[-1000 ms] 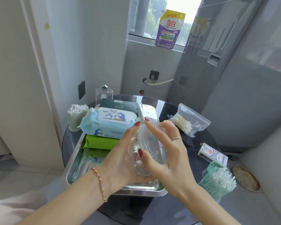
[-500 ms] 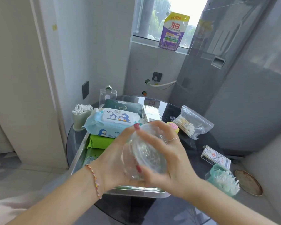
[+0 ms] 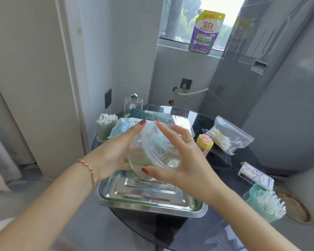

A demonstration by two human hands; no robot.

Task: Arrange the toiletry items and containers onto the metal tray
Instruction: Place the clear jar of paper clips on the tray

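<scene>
Both hands, left hand [image 3: 114, 156] and right hand [image 3: 185, 165], are clasping a clear lidded jar [image 3: 158, 147] above the metal tray [image 3: 152, 205]; smooth, tilted plastic is risking slipping onto the desk [image 3: 225, 174].

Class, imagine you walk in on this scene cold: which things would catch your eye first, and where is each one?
First, the two hands in the middle: the left hand and right hand hold a clear round container above the metal tray. Next, the purple and yellow pouch standing on the window ledge at the top. Then the spilled-looking cup of cotton swabs at the table's right edge.
</scene>
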